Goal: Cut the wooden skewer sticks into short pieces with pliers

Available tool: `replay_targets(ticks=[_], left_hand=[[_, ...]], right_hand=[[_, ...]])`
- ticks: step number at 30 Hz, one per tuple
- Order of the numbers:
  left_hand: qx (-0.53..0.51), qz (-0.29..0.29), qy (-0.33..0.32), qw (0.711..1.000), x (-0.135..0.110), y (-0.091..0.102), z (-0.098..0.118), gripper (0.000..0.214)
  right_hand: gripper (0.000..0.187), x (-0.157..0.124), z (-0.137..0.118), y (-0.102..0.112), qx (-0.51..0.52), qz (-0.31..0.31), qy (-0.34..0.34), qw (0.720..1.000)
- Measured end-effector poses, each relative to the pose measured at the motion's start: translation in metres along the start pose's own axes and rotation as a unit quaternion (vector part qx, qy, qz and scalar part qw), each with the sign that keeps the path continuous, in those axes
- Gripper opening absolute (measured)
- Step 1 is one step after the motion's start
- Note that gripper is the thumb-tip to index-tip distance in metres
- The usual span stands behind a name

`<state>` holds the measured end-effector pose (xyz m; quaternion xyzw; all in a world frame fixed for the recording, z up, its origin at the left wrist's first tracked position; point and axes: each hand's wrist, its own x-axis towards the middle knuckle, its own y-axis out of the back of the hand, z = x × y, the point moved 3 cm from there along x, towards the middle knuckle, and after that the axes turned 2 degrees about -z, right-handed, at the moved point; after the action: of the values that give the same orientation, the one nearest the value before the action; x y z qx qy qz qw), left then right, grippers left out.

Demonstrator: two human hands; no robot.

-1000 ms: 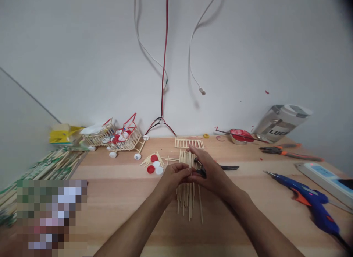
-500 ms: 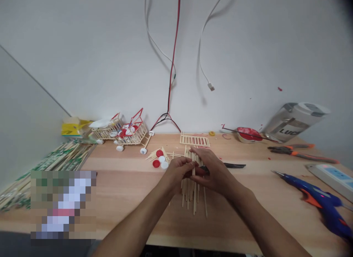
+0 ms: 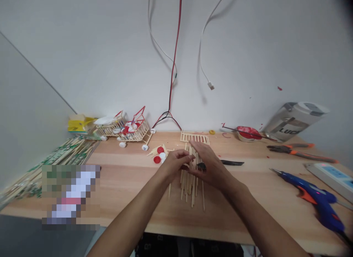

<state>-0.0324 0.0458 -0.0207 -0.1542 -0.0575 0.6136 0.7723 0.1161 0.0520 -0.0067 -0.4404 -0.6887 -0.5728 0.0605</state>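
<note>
A bundle of thin bamboo sticks [image 3: 189,185] lies lengthwise on the table, its near ends fanned unevenly. My left hand [image 3: 178,163] is at the bundle's left side, its fingers bent and closed against the upper sticks. From the right, my right hand [image 3: 208,164] curves round the same sticks, thumb below and fingers stretched over the top. Just beyond the far ends lies a small ladder-like stick frame [image 3: 195,138]. A dark, narrow tool [image 3: 233,162] sticks out from behind my right hand; its kind is hidden. Left of the bundle are red bottle caps [image 3: 157,159] and white ones.
Two small stick-built carts stand back left, the nearer cart [image 3: 135,130] holding caps. Packaged sticks [image 3: 59,161] lie far left. At right are a blue glue gun [image 3: 314,198], pliers [image 3: 292,151], a power strip [image 3: 331,179], a red-filled dish [image 3: 249,134] and a jar [image 3: 296,120].
The view has shifted slightly. My hands stay at the bundle, with my left fingertips and right thumb a little higher along the sticks.
</note>
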Motion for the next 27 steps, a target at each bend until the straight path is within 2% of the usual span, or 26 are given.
replay_targets(ticks=[2, 3, 7, 11, 14, 18, 21, 24, 27], left_hand=[[0.015, 0.037, -0.023, 0.999, 0.001, 0.006, 0.009, 0.037], [0.022, 0.047, -0.033, 0.998, 0.001, 0.008, 0.014, 0.038], [0.088, 0.055, -0.071, 0.992, -0.003, 0.015, 0.037, 0.035], [0.248, 0.056, -0.080, 0.964, -0.020, 0.028, 0.046, 0.030], [0.272, 0.061, -0.064, 0.958, -0.039, 0.039, 0.037, 0.031], [0.100, 0.062, -0.015, 0.993, -0.054, 0.043, 0.011, 0.032], [0.030, 0.066, 0.006, 0.997, -0.052, 0.035, -0.006, 0.034], [0.051, 0.059, 0.000, 0.997, -0.043, 0.020, -0.011, 0.035], [0.131, 0.056, -0.028, 0.989, -0.031, 0.004, -0.006, 0.034]], right_hand=[[0.088, 0.001, 0.001, 0.005, 0.009, 0.016, -0.035, 0.999], [0.083, 0.002, 0.002, 0.009, 0.016, 0.034, -0.064, 0.997], [0.031, 0.001, 0.010, 0.020, 0.026, 0.105, -0.154, 0.982], [0.020, -0.002, 0.017, 0.017, 0.015, 0.082, -0.179, 0.980], [0.018, -0.004, 0.019, 0.013, -0.001, 0.065, -0.181, 0.981], [0.020, -0.002, 0.012, 0.007, 0.033, 0.030, -0.174, 0.984], [0.020, 0.001, 0.003, 0.001, 0.084, 0.001, -0.166, 0.983], [0.020, 0.004, -0.005, -0.005, 0.141, -0.029, -0.151, 0.978], [0.020, 0.003, -0.003, -0.006, 0.178, -0.029, -0.170, 0.969]])
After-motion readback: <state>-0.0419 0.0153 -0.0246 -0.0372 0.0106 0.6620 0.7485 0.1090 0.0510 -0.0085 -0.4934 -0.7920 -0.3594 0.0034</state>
